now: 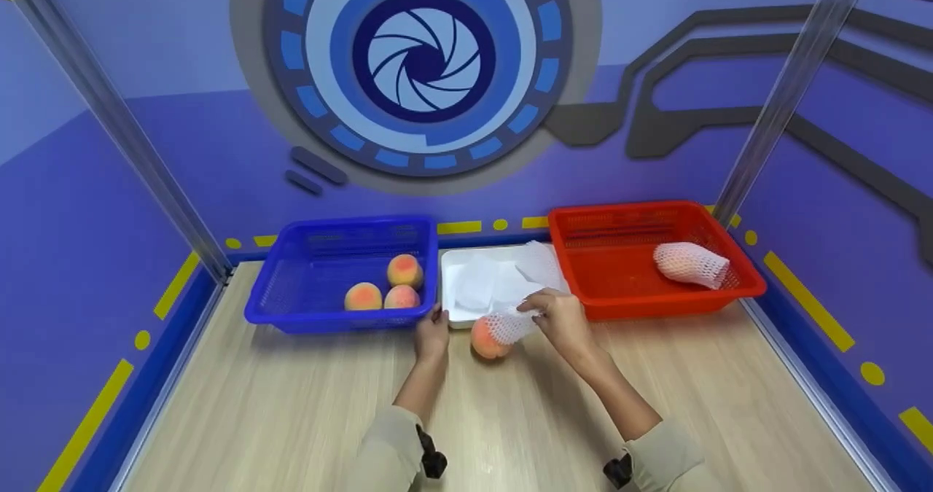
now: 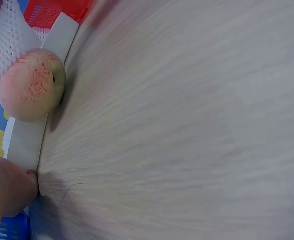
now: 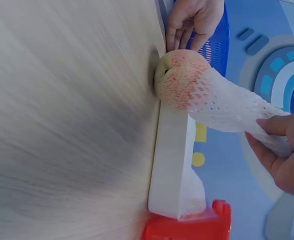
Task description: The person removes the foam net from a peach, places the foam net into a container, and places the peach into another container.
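Observation:
My right hand (image 1: 560, 323) pinches the loose end of a white foam fruit net (image 3: 229, 102). The other end of that net is stretched over part of a peach (image 1: 487, 340), whose bare stem side faces the table in front of the white tray. My left hand (image 1: 432, 335) is at the tray's left front corner, beside the blue basket, with fingers pointing down and apart from the peach. In the right wrist view the left fingers (image 3: 179, 37) show just behind the peach. The white tray (image 1: 459, 324) holds several more foam nets (image 1: 477, 282).
The blue basket (image 1: 306, 324) on the left contains three bare peaches (image 1: 403, 270). On the right stands a red basket (image 1: 656, 306) with one netted peach (image 1: 689, 264) in it. Blue printed walls (image 1: 182, 157) enclose the wooden table (image 1: 306, 404) behind and at both sides.

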Demonstrator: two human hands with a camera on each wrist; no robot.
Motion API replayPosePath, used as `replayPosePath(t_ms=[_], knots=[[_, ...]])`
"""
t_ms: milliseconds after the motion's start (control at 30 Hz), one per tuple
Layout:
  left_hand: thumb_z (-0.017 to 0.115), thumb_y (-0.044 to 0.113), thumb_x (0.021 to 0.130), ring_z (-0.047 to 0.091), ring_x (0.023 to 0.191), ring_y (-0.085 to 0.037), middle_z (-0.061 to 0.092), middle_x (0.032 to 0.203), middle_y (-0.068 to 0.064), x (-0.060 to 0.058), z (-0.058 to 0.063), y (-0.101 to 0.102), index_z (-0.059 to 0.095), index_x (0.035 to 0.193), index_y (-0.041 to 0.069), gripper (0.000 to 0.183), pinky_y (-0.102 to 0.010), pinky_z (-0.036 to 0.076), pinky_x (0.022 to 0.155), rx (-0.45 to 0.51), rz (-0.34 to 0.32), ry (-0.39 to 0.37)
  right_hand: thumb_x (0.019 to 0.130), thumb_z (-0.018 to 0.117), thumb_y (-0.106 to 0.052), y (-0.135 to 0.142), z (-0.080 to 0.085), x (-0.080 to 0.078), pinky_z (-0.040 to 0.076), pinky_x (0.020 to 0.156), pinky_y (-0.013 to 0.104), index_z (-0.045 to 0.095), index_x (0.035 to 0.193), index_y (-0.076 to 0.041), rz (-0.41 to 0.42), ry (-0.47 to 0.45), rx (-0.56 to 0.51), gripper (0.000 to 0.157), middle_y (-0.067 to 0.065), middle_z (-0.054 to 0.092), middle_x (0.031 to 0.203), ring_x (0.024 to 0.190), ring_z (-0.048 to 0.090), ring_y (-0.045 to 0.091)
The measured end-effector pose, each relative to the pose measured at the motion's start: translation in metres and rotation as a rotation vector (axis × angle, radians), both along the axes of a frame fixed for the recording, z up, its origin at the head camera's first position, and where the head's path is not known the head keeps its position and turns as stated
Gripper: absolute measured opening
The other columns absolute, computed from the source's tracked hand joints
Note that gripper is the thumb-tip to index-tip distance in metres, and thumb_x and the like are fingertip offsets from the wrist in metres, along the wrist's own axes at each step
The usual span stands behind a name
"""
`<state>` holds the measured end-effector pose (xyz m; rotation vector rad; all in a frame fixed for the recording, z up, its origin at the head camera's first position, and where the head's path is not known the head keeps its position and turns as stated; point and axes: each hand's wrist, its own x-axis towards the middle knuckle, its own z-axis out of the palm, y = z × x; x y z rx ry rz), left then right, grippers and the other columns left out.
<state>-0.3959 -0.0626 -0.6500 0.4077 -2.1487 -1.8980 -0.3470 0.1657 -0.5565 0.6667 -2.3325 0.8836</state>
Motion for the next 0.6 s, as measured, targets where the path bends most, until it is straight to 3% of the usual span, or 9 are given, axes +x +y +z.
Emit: replayPosePath(t_ms=[333, 600], knots=[[0.056, 0.0, 0.101, 0.058, 0.126, -0.042, 0.061, 0.129, -0.033, -0.001, 0.0, 0.002, 0.059, 0.13, -0.015, 0.033, -0.045, 0.049, 0.105, 0.046, -0.001, -0.024, 0.07, 0.071, 0.025, 0.017, 0.013, -0.002, 0.062, 0.068, 0.039, 0.079, 0.087, -0.005, -0.057, 0.003, -0.101, 0.036, 0.007, 0.076, 0.089, 0.085, 0.072, 0.023], [0.056, 0.0, 0.101, 0.059, 0.122, -0.04, 0.063, 0.125, -0.03, -0.001, 0.002, 0.0, 0.06, 0.13, -0.013, 0.032, -0.045, 0.051, 0.103, 0.057, 0.001, -0.033, 0.07, 0.069, 0.025, 0.025, 0.017, -0.008, 0.058, 0.063, 0.031, 0.079, 0.087, -0.006, -0.079, 0.048, -0.144, 0.037, 0.007, 0.076, 0.089, 0.083, 0.07, 0.02]])
